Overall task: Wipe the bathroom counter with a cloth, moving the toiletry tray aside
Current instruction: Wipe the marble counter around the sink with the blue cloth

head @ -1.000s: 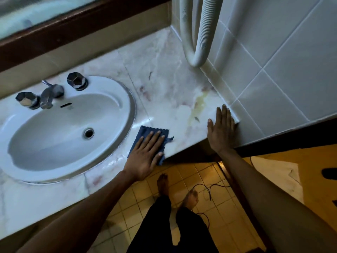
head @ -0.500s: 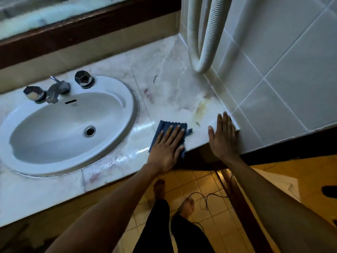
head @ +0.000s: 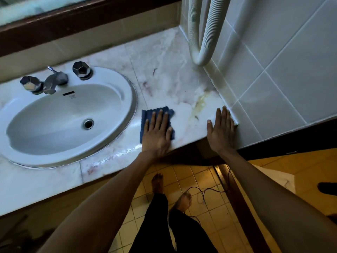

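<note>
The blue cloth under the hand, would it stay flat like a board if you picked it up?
Probably not. The blue cloth is thin and ridged, lying flat under the left hand, so it would likely droop. It looks light. On the shiny marble counter it probably slides easily.

No text, number or sign can be read anywhere in the frame. The one candidate is a small dark mark on the inner back wall of the white oval ceramic sink (head: pixel 102 143), left of centre in the frame, just below the dark overflow slot (head: pixel 68 93) and in front of the chrome faucet (head: pixel 52 83). It looks like a printed maker's mark, but it is too small and blurred to make out any letters.
</note>
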A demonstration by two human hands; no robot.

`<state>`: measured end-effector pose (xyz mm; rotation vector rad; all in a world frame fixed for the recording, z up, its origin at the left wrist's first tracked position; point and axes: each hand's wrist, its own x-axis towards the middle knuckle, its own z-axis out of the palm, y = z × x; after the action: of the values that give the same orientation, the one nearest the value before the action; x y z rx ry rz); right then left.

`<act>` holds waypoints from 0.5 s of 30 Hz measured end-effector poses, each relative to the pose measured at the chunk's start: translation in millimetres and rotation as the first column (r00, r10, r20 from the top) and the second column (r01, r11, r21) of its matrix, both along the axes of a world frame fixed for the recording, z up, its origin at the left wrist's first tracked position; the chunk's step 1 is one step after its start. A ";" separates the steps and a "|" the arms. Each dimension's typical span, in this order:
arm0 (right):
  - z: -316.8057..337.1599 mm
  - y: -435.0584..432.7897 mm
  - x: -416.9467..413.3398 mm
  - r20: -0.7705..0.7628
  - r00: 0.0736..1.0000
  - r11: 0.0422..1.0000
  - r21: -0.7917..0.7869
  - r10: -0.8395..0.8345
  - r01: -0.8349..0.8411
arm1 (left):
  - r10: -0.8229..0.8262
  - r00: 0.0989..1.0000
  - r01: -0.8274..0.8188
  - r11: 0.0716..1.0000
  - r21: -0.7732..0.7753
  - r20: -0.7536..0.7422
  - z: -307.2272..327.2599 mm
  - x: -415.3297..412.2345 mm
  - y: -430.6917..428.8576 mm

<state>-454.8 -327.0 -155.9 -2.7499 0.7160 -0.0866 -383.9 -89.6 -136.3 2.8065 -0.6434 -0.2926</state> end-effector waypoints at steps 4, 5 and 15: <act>3.2 -1.3 -0.5 -0.005 1.000 1.000 0.026 -0.001 0.001 | -0.340 0.940 0.340 0.940 -0.009 0.008 6.0 -27.0 35.0; 4.2 -2.9 -0.8 -0.012 1.000 0.999 0.040 0.007 -0.007 | -0.402 0.915 0.402 0.916 0.001 0.009 7.2 -19.4 43.6; 27.8 -43.1 -30.8 -0.137 0.975 0.982 0.085 0.177 -0.166 | -0.027 0.999 0.023 0.994 -0.103 -0.031 5.5 92.5 -81.6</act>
<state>-485.7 -370.1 -128.0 -2.7548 0.5027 0.1738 -291.4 -171.3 -130.8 2.6917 -0.6669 -0.3007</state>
